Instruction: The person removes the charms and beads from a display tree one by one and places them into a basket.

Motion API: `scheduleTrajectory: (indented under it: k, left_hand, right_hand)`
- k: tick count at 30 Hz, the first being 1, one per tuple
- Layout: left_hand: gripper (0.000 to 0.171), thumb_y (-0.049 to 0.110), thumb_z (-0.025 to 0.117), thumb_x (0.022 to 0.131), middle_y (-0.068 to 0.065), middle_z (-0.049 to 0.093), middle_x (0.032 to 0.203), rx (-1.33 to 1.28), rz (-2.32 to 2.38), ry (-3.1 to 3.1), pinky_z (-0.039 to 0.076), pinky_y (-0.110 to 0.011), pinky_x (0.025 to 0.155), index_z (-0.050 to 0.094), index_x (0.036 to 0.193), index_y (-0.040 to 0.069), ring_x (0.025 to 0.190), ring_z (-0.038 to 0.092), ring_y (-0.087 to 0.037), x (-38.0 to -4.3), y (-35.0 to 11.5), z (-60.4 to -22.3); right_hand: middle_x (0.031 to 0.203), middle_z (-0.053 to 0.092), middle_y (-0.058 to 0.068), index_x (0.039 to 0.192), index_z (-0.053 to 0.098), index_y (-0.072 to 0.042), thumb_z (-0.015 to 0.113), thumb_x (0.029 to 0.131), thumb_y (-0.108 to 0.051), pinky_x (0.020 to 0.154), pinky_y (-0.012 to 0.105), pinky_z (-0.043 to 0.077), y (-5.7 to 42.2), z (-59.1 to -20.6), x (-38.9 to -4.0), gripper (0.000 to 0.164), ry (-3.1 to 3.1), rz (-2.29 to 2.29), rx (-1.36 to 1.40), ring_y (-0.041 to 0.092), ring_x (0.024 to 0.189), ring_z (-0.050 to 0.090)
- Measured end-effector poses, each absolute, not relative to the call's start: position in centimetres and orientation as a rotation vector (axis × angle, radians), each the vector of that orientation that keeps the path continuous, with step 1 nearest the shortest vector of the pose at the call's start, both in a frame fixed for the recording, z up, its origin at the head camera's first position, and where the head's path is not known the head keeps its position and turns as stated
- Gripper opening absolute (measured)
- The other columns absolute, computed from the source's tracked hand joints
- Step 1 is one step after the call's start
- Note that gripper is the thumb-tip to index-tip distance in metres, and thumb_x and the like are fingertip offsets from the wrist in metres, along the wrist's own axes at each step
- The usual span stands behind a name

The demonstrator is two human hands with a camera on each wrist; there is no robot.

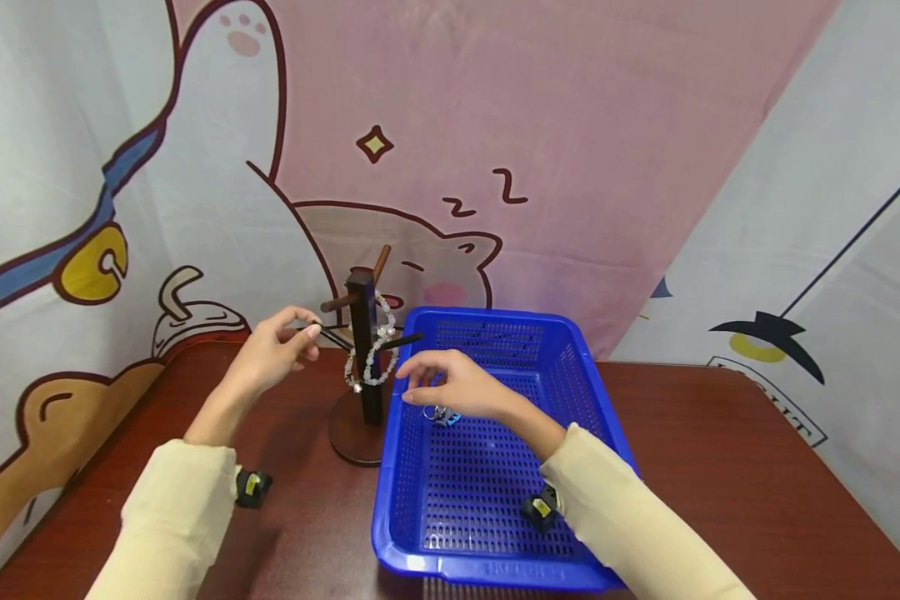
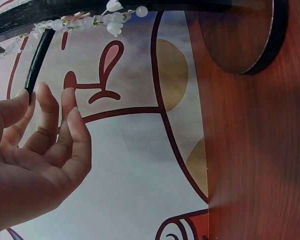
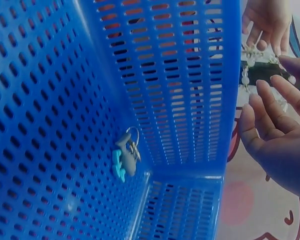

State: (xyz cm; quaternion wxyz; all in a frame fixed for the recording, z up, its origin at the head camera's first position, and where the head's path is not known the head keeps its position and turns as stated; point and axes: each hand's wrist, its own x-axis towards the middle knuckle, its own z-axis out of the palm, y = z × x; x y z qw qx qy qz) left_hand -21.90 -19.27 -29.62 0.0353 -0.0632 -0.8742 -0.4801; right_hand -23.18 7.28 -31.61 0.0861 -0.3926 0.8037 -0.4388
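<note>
A dark wooden stand (image 1: pixel 372 404) with several pegs and a round base stands left of the blue basket (image 1: pixel 387 508). Bracelets of pale, clear beads (image 2: pixel 80 24) hang on it. My left hand (image 1: pixel 276 348) pinches the tip of a thin dark peg (image 2: pixel 39 62) on the stand's left side between thumb and finger; the other fingers are loosely bent. Over the basket's left rim is my right hand (image 1: pixel 456 385), fingers relaxed and slightly curved, holding nothing, close to the bracelets. Inside the basket lies a keychain (image 3: pixel 127 159) with a grey, fish-like charm and turquoise parts.
The brown wooden table (image 1: pixel 697 467) carries the stand and basket. Behind it hangs a cloth (image 1: pixel 607 167) with cartoon drawings. The basket's perforated walls rise beside my right hand.
</note>
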Motion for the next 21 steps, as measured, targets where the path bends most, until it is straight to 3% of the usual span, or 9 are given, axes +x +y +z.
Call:
scheduleTrajectory:
  k: [8,21]
  left_hand:
    - [0.025,0.021,0.044,0.098,-0.012,0.06,0.08,-0.197,-1.469,-2.693,0.048,-0.043,0.074,0.048,0.115,0.004,0.076,0.059,-0.018,-22.1,-19.4,-29.7]
    - [0.023,0.02,0.044,0.098,-0.014,0.059,0.08,-0.2,-1.435,-2.703,0.049,-0.041,0.074,0.048,0.115,0.005,0.08,0.057,-0.024,-22.2,-19.3,-29.8]
  right_hand:
    - [0.079,0.059,-0.001,0.109,0.062,-0.003,0.067,0.083,-0.009,0.056,0.021,0.043,5.7,-31.5,-22.8,0.027,2.397,-1.246,-1.181,0.009,0.07,0.053]
    - [0.073,0.055,-0.003,0.113,0.059,-0.002,0.067,0.082,-0.008,0.057,0.02,0.039,4.1,-31.5,-22.9,0.033,2.472,-1.19,-1.151,0.006,0.065,0.048]
